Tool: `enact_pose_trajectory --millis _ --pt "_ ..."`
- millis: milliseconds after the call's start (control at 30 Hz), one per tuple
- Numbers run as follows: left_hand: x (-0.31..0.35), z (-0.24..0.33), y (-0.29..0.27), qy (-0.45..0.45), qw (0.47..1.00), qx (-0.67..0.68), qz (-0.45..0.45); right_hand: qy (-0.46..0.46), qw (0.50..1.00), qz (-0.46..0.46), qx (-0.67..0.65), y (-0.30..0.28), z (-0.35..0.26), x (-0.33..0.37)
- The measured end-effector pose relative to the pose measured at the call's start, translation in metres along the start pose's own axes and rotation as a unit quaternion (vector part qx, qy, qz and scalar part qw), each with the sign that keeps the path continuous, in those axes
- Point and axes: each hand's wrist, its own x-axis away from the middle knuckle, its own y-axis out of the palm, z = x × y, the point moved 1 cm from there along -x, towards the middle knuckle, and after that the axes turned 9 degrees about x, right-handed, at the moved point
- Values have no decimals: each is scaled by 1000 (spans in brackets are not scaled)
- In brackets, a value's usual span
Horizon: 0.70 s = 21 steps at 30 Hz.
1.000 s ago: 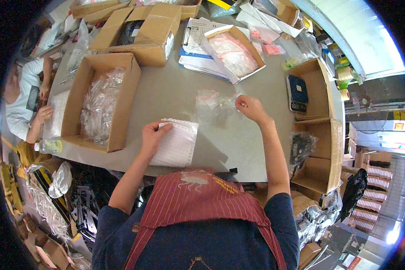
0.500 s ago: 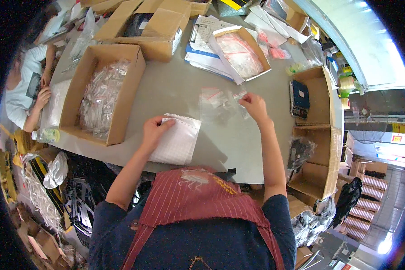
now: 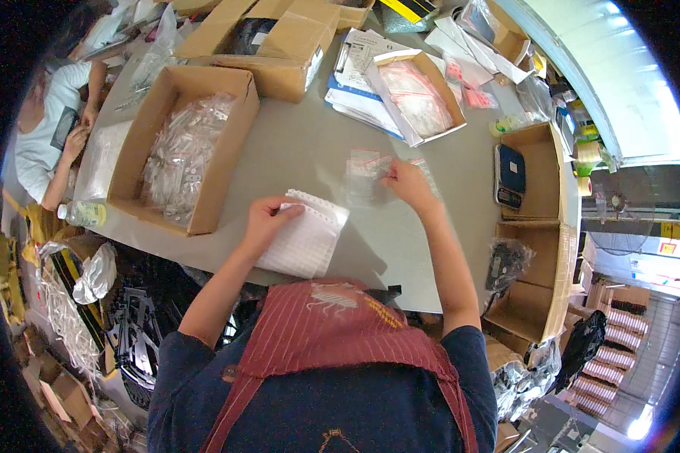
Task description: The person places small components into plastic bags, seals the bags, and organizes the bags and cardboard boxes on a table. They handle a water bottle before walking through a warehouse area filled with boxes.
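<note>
My left hand point(image 3: 270, 222) pinches the top edge of a stack of white sheets point(image 3: 310, 240) with a scalloped upper edge, lying near the front of the table. My right hand point(image 3: 408, 186) is closed over some small clear zip bags point(image 3: 361, 181) with red strips, and its fingertips pinch the upper part of one bag. The fingers hide part of the bags, and whatever small contents they have are hard to make out.
A cardboard box point(image 3: 247, 113) of small clear packets stands to the left. A shallow box point(image 3: 461, 117) holds more red-striped bags, beside papers on a clipboard point(image 3: 344, 57). At right, a scale point(image 3: 510, 177) leans by open cardboard boxes point(image 3: 540, 170). A co-worker point(image 3: 53, 121) sits far left.
My right hand has moved left, from the right-hand bag to the middle of the zip bags. The left hand keeps its grip on the sheets. The whole view has shifted slightly.
</note>
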Motion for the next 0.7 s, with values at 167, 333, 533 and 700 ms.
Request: enact_pose_trajectory --millis 167,333,533,700 --pt "8 11 10 99 994 -32 -18 139 990 -22 5 -20 -10 17" --pt "3 21 21 172 980 -102 -25 -70 983 31 -164 -49 -106 37" --pt "3 32 26 126 984 -123 4 -79 989 19 -125 -39 -134 60" --pt "3 21 23 102 984 -147 24 -72 993 52 -80 -25 -139 65"
